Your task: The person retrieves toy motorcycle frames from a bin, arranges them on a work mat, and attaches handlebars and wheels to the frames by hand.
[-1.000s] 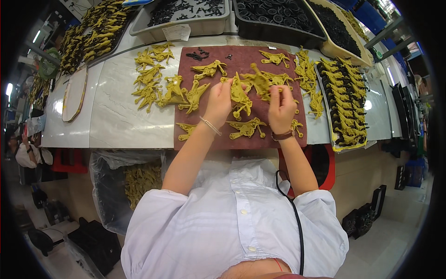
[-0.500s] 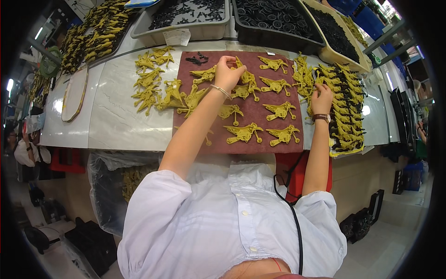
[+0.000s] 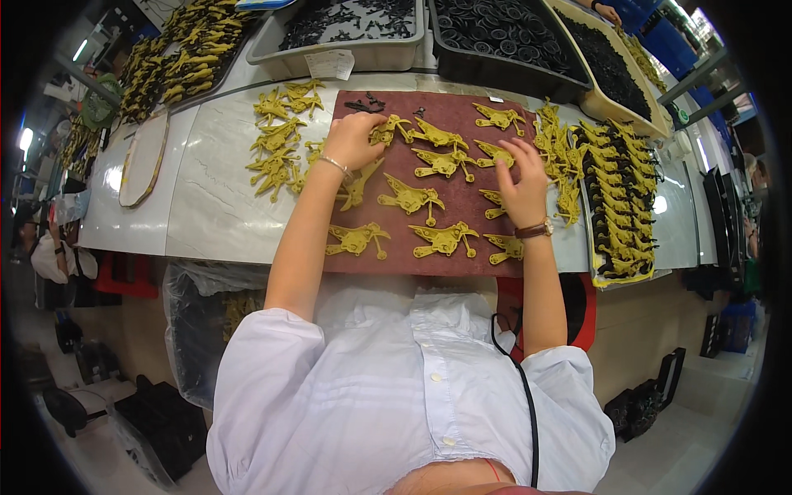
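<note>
Yellow bird-shaped parts (image 3: 445,239) lie in rows on a dark red mat (image 3: 396,262). My left hand (image 3: 353,142) is at the mat's upper left, fingers bent and closed on the near end of one yellow part (image 3: 389,130), which it partly hides. A few small black pieces (image 3: 365,103) lie just beyond its knuckles. My right hand (image 3: 522,183) is over the mat's right side, fingers apart and holding nothing. It hovers beside another yellow part (image 3: 493,153) and partly covers the ones below.
Loose yellow parts lie left (image 3: 276,148) and right (image 3: 561,153) of the mat. Farther right, a tray (image 3: 617,282) holds yellow parts with black pieces. Behind stand a grey bin (image 3: 363,59) and a black bin (image 3: 511,68) of black pieces, and a cream bin (image 3: 606,107).
My left hand has moved left, leaving the part it held lying flat on the mat. My right hand has come left from the loose parts and tray to over the mat.
</note>
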`<state>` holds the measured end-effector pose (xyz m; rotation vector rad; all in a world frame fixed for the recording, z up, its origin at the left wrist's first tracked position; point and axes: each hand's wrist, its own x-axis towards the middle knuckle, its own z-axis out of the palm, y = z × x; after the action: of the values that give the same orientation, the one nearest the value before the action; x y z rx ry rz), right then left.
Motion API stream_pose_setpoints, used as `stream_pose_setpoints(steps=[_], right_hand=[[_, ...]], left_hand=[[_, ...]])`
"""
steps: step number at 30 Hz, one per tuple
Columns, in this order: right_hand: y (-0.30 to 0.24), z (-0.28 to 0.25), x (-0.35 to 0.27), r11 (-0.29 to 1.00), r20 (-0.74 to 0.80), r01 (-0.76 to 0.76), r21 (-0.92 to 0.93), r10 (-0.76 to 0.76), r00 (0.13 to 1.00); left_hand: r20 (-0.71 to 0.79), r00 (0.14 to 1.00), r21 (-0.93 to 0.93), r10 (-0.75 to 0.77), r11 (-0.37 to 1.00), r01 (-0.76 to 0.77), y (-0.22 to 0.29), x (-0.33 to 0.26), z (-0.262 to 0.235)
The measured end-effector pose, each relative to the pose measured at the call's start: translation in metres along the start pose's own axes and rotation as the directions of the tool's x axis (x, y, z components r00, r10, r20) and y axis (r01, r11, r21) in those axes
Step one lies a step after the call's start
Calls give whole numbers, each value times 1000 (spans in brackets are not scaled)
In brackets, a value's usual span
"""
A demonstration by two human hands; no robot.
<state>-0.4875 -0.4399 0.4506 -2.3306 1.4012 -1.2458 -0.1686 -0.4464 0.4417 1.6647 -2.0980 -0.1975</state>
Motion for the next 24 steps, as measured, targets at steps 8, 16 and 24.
stream_pose_setpoints(steps=[8,16,24], right_hand=[[-63,12,-3,947,112,119,299,-158,981],[-60,12,-15,958,172,79,274,-130,976],[-60,5,-29,948,134,-12,317,-32,991]], left_hand=[[-230,971,-217,58,970,-110,1,-12,-20],[3,1000,-91,24,996,-24,5,-24,-6],[-69,998,-150,12,988,-22,20,-27,-7]])
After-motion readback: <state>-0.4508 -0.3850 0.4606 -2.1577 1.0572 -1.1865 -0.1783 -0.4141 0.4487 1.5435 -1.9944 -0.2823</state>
